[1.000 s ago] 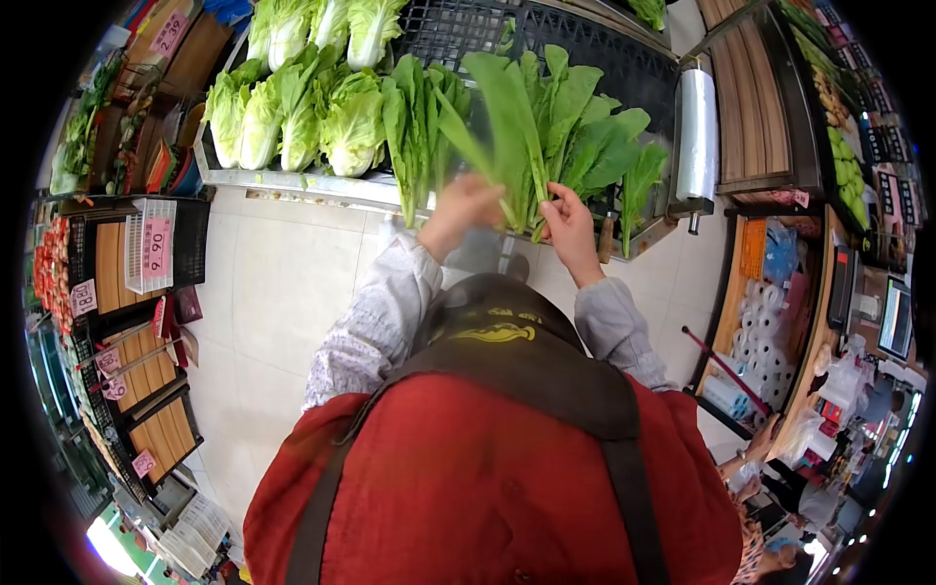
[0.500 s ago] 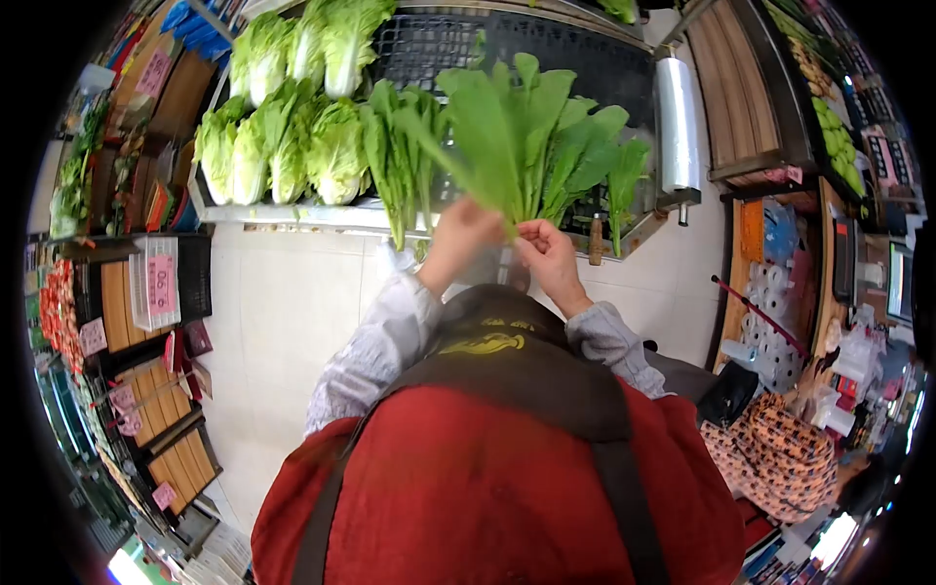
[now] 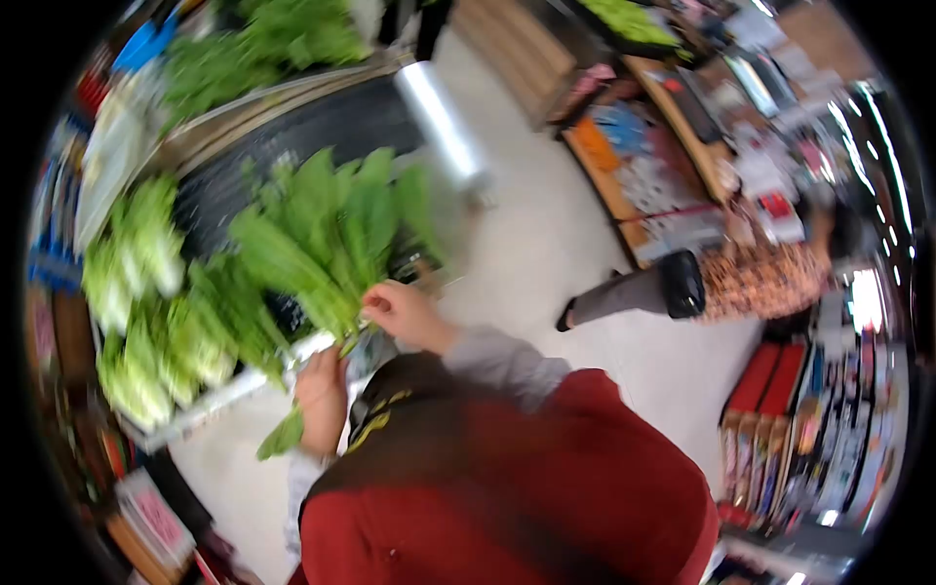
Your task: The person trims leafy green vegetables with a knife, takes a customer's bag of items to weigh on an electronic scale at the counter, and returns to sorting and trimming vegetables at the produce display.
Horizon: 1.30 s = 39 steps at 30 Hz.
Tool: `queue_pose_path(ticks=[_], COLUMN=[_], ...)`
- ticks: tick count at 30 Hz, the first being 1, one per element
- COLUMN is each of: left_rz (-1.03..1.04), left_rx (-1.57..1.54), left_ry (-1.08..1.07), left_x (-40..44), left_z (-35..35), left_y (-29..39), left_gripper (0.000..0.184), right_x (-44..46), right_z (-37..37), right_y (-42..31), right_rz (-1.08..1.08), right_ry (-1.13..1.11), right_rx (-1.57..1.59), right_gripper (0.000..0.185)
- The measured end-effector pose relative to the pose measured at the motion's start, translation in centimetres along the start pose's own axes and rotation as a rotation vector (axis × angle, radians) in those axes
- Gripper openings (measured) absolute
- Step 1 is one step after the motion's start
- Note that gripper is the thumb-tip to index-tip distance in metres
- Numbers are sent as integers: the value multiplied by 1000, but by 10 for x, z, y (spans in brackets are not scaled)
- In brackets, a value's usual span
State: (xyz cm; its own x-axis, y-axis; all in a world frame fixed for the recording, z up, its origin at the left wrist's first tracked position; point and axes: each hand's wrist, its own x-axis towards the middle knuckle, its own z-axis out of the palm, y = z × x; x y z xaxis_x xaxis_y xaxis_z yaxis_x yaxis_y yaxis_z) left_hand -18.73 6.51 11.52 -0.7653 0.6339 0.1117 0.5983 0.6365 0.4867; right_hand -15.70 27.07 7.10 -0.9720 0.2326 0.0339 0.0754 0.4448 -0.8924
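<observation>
A bunch of broad-leaved leafy greens (image 3: 327, 229) lies fanned over the front of the display rack, stems toward me. My left hand (image 3: 322, 402) is at the stem ends, its fingers closed; a single green leaf (image 3: 283, 436) sticks out below it, toward the left. Beside the lower stems, my right hand (image 3: 409, 314) has its thumb and fingers curled together; whatever is between them cannot be made out. More leafy greens (image 3: 234, 312) rest just left of the bunch, and napa cabbages (image 3: 156, 366) fill the rack's left end.
The dark rack (image 3: 292, 127) has a pale front edge (image 3: 224, 400). A plastic film roll (image 3: 439, 122) is at its right end. Another person (image 3: 751, 278) in a patterned top stands at the right, near shelves (image 3: 639, 185). More greens (image 3: 263, 49) lie behind the rack.
The view has swung right and tilted, bringing the other person further into sight. My hands have moved apart, and a leaf now hangs below my left hand.
</observation>
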Motion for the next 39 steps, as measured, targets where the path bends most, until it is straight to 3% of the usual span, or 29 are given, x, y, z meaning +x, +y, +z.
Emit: queue_pose_path(ticks=[2, 3, 5, 6, 10, 11, 15, 17, 21, 26, 29, 31, 35, 39], left_rz=[10, 16, -68, -49, -169, -222, -104, -214, -201, -234, -12, -3, 302, 348], left_rx=[-104, -162, -253, -252, -333, -370, -298, -384, -404, -472, -287, -231, 12, 58], left_ry=[51, 47, -15, -14, -78, -89, -2, -90, -38, -18, 168, 57, 131, 66], left_x=[-1, -2, -2, 0, 2, 2, -4, 0, -3, -3, 10, 25, 52, 59], left_z=[3, 8, 9, 7, 5, 5, 27, 13, 13, 12, 3, -16, -19, -14], left_y=[-2, -8, -8, -6, -7, -9, -35, -20, -21, -24, -12, 3, 10, 14], left_gripper=[17, 17, 16, 16, 14, 15, 18, 18, 17, 16, 15, 15, 18, 16], right_x=[8, 10, 15, 17, 22, 20, 30, 32, 33, 22, 24, 23, 25, 21], right_z=[-17, -26, -35, -28, -15, -14, -23, -19, -19, -28, -28, -26, -19, -12], right_y=[9, 13, 24, 42, 52, 54, 51, 65, 66, 64, 74, 65, 69, 65], right_rz=[-79, -73, 148, 139, 158, 146, 199, 270, 354, 297, 324, 360, 362, 306], right_ry=[284, 323, 198, 237, 288, 298, 309, 260, 151, 122, 79, 77, 47, 90], right_rx=[-449, -462, -776, -881, -1028, -1030, -813, -897, -869, -498, -367, -454, -462, -553], right_gripper=[24, 24, 30, 17, 11, 11, 12, 14, 22, 31, 34, 33, 34, 36])
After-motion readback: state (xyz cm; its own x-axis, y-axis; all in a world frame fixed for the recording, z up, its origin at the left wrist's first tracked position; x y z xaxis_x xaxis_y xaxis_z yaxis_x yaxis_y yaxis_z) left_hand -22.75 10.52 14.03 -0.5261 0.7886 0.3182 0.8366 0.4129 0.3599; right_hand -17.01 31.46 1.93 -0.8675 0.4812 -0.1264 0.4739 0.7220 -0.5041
